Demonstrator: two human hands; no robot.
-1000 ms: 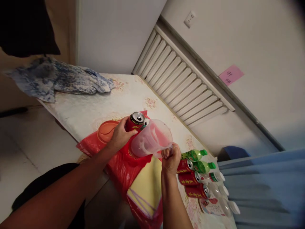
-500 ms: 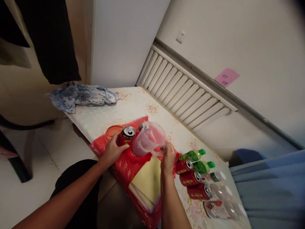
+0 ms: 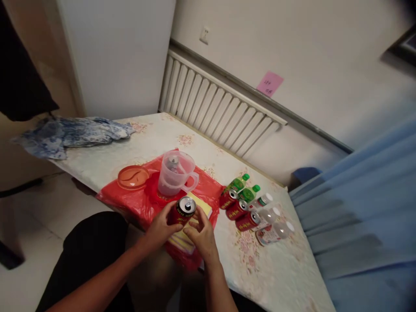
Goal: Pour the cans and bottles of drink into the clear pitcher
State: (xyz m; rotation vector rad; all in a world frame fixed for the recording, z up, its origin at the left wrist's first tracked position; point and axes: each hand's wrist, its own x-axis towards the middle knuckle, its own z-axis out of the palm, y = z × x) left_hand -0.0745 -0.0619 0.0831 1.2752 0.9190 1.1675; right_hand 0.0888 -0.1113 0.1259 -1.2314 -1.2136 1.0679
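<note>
My left hand (image 3: 160, 229) is wrapped around the left side of a red-and-black drink can (image 3: 186, 209), its top facing up with the tab showing. My right hand (image 3: 203, 234) curls against the can's right side, with fingers and thumb bent around it. Just beyond them a clear plastic pitcher (image 3: 172, 180) stands upright on a red base, its handle to the right. Through its wall shows a greyish object; whether inside or behind, I cannot tell. To its left lies an orange round lid (image 3: 133, 177). Under my hands is a yellow cloth (image 3: 201, 206) on a red plastic bag (image 3: 130, 201).
On the right, several red cans (image 3: 236, 210), green bottles (image 3: 238, 183) and clear bottles (image 3: 269, 232) lie in a group on the flowered tablecloth (image 3: 263, 268). A blue-and-white cloth (image 3: 87, 132) lies at the far left. A radiator (image 3: 214, 104) lines the wall; a blue curtain (image 3: 364, 195) hangs right.
My right hand has let go of the pitcher, which now stands on the red base, and has moved to the can. My left hand has brought the can nearer. The view has swung right.
</note>
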